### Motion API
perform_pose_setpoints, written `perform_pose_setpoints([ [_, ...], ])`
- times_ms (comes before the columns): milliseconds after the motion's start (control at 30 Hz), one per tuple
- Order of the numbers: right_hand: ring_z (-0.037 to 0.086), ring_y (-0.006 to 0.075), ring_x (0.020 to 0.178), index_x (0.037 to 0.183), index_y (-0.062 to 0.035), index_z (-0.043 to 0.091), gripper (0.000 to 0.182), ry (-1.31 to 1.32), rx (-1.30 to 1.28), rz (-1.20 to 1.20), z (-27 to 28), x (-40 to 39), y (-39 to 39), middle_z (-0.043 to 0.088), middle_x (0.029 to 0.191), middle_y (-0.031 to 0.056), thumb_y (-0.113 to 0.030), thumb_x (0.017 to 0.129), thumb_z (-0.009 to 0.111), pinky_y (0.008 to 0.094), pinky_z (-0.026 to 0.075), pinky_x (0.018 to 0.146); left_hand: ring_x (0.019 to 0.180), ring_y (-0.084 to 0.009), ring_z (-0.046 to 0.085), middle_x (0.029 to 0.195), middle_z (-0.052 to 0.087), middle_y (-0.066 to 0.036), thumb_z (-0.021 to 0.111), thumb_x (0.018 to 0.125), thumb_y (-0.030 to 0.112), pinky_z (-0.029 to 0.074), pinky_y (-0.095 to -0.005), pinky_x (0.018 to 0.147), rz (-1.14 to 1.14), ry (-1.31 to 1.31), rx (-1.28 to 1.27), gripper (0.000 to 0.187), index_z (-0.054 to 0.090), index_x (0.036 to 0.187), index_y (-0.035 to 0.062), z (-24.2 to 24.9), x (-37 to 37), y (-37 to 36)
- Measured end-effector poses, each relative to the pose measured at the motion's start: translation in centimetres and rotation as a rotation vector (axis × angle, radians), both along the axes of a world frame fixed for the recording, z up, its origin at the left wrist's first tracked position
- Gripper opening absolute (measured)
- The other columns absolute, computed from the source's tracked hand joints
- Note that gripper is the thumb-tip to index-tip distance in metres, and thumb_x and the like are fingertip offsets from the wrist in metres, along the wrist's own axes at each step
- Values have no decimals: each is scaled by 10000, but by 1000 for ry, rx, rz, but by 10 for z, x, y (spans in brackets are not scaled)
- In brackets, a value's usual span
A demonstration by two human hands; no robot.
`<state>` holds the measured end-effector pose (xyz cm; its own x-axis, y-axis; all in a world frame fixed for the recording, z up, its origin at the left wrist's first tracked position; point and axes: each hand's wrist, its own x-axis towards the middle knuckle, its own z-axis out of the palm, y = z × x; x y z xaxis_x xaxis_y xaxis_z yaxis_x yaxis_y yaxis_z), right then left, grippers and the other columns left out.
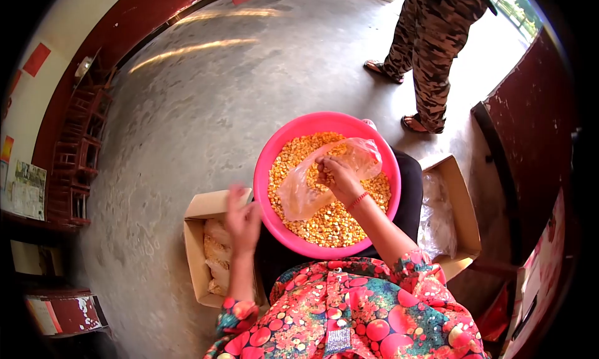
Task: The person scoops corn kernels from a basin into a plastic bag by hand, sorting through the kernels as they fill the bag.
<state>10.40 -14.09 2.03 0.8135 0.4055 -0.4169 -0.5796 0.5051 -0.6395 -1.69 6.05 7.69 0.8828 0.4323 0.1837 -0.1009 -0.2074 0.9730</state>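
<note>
A pink basin full of yellow corn kernels rests on my lap. Over the kernels, my right hand pinches a clear plastic bag, which spreads out to both sides of my fingers. My left hand is raised beside the basin's left rim, blurred by motion, its fingers apart and nothing seen in them. Below that hand stands a cardboard box with filled bags of corn inside.
To my right is another cardboard box holding clear plastic bags. A person in camouflage trousers stands ahead on the concrete floor. Wooden stools line the left wall. A dark red door panel is at the right.
</note>
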Motion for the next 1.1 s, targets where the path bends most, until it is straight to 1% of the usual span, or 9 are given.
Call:
perform_pose_setpoints([
  [100,528,164,942,1058,12,526,277,-357,-344,201,7,1,4,569,1019,94,-119,830,442,251,413,831,982,-198,508,1118,489,-131,630,724,90,461,-275,751,-132,-28,-18,540,400,1200,-15,-22,35,-42],
  [200,526,154,940,1064,21,530,285,-609,-495,191,14,-14,-2,568,1031,91,-108,822,454,256,409,836,843,-155,553,962,563,-92,600,755,79,461,-235,698,-166,-19,304,406,463,1124,-21,-55,49,-43],
  [300,554,156,869,968,21,569,221,-580,-411,385,43,-33,-29,603,920,79,-120,825,478,277,435,782,774,-91,553,860,589,-45,516,806,11,452,-210,691,-103,228,-449,165,532,970,-1,-71,54,-34],
  [467,575,221,841,905,-65,606,158,-982,-638,744,6,-58,-39,604,862,96,-156,795,540,324,446,754,754,-82,544,848,581,-23,531,803,29,449,-197,673,-69,147,-609,139,537,942,21,-68,63,-32],
  [667,491,235,912,856,-143,582,143,-1559,-1181,601,-13,-74,-25,517,880,49,-196,728,549,396,383,796,741,-74,523,840,567,-10,563,812,102,439,-207,647,-27,-49,-426,215,527,1001,6,-36,77,-60],
  [867,520,247,855,791,-116,557,138,-1550,-1148,806,-31,-67,-35,527,834,75,-244,767,513,386,406,759,672,-82,521,735,576,-28,494,872,190,440,-222,622,-67,64,-367,234,583,852,-26,-45,86,-46],
  [900,551,272,776,783,-101,552,148,-1570,-1123,743,-35,-66,-35,541,780,105,-243,774,508,385,440,696,502,-16,379,600,480,49,477,882,243,299,-168,444,-37,79,-375,246,593,845,29,-46,88,-48],
  [1033,565,297,693,768,-80,536,156,-1399,-1235,785,-38,-66,-33,552,717,114,-225,795,484,386,455,607,453,-12,322,537,417,70,455,892,253,244,-173,409,6,131,-384,273,594,795,39,-42,81,-53],
  [1100,564,285,628,772,-53,527,165,-1059,-930,366,-34,-63,-31,540,667,119,-205,815,478,381,448,554,445,-15,313,518,394,72,431,902,268,234,-183,404,-66,92,-429,307,592,758,50,-41,77,-54],
])
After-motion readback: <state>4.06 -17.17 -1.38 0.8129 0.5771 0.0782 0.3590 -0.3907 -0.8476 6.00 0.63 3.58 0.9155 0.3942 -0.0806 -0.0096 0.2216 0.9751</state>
